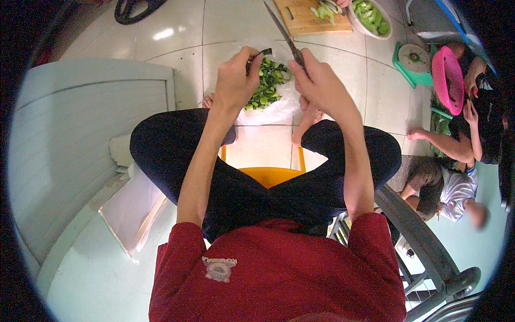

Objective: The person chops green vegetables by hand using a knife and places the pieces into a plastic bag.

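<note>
My left hand point(234, 79) is closed on a dark green vegetable piece point(266, 52), its fingers bent round it. In my right hand point(325, 85) is a knife point(282, 26), gripped by the handle with the blade pointing up and away to the left. Between and below my hands, a white plastic bag point(291, 109) lies spread on the tiled floor. Chopped green vegetable pieces point(266, 86) are heaped on it. Both hands are above the heap.
Ahead stand a wooden cutting board point(298, 27) with cut pieces and a bowl point(370, 35) of sliced green vegetables, another person's hand beside them. To the right are a green scale point(414, 57), a pink basket point(449, 86) and seated people. A pale panel point(91, 129) rises at left.
</note>
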